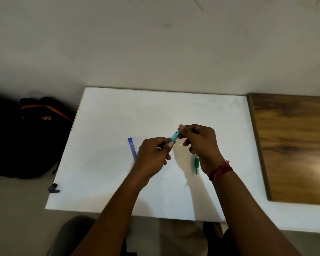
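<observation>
Left hand (151,157) pinches teal pen (174,137); right hand (201,145) too.

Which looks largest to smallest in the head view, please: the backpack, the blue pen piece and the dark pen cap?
1. backpack
2. blue pen piece, lower end behind the left hand
3. dark pen cap
</observation>
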